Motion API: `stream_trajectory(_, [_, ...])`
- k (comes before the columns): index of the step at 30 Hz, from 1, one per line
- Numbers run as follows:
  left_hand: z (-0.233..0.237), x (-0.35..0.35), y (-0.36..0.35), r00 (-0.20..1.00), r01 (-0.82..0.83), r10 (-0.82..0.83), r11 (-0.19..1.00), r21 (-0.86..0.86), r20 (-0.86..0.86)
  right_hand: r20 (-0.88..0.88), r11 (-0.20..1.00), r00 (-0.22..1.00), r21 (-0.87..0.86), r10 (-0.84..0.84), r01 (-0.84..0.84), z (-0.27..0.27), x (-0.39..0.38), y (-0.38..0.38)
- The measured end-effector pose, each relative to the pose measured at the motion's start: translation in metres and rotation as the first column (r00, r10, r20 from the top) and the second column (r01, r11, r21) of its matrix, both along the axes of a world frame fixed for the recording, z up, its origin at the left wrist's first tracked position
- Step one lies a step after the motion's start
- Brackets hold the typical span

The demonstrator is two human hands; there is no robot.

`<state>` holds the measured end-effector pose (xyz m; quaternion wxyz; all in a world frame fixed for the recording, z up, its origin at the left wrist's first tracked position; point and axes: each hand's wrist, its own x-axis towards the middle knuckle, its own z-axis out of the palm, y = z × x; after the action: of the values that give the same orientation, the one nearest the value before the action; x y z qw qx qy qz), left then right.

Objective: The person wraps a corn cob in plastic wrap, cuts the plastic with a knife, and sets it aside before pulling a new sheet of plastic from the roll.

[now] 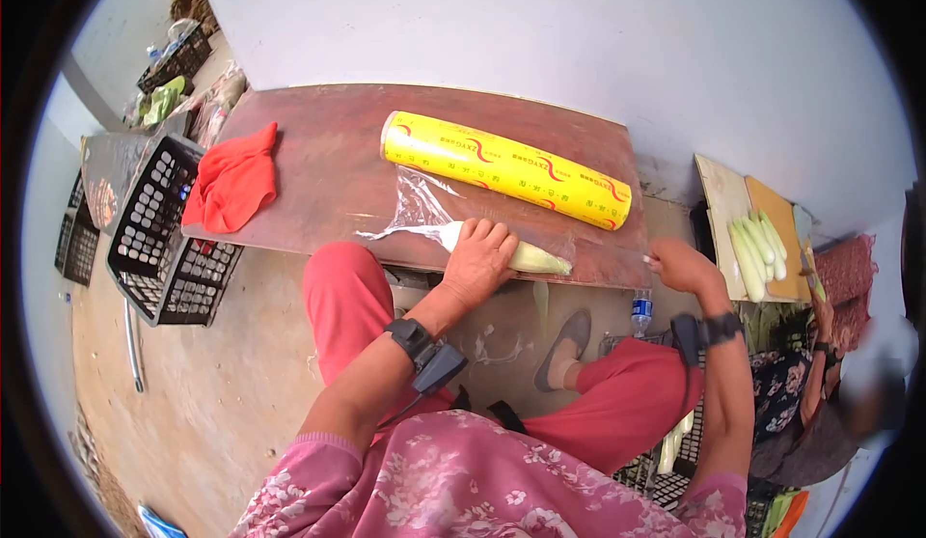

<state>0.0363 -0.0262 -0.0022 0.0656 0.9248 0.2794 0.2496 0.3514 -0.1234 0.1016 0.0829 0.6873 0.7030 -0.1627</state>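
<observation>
Near the front edge of the dark red table (318, 152), my left hand (479, 261) lies over a pale green vegetable (542, 260), its fingers wrapped round the middle. Clear plastic film (420, 205) spreads from the vegetable's left end toward a yellow roll (506, 169) with red and green print, which lies behind my left hand. My right hand (681, 266) is past the table's right corner, fingers pinched together. Whatever is between those fingertips is too small to make out.
A red cloth (234, 181) lies at the table's left end beside a black crate (174, 239). At right, another person (820, 384) sits near a board with several pale green vegetables (757, 251). A bottle (641, 312) stands below the table's right corner.
</observation>
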Motion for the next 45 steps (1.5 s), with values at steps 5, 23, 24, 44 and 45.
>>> stream_trajectory(5, [-0.001, -0.001, -0.003, 1.000, -0.007, 0.007, 1.000, 0.010, 0.019, -0.705, 0.997, 0.708, 0.034, -0.028, 0.073, -0.008, -0.091, 0.041])
stream_trajectory(23, [-0.014, -0.011, -0.010, 0.994, 0.011, -0.023, 0.993, 0.114, 0.107, -0.339, 0.927, 0.873, 0.260, 0.351, -0.272, -0.080, -0.135, 0.093])
stream_trajectory(24, [-0.014, -0.011, -0.011, 0.994, 0.008, -0.020, 0.994, 0.111, 0.110, -0.316, 0.920, 0.879, 0.279, 0.358, -0.275, -0.082, -0.137, 0.093])
stream_trajectory(44, [-0.008, -0.003, -0.002, 0.999, 0.024, -0.027, 0.996, 0.081, 0.035, -0.125, 0.849, 0.947, 0.489, 0.296, -0.201, -0.083, -0.003, -0.022])
stream_trajectory(45, [-0.007, -0.003, -0.003, 0.999, 0.029, -0.031, 0.997, 0.072, 0.026, -0.092, 0.757, 0.931, 0.613, 0.352, -0.226, -0.094, 0.023, -0.037])
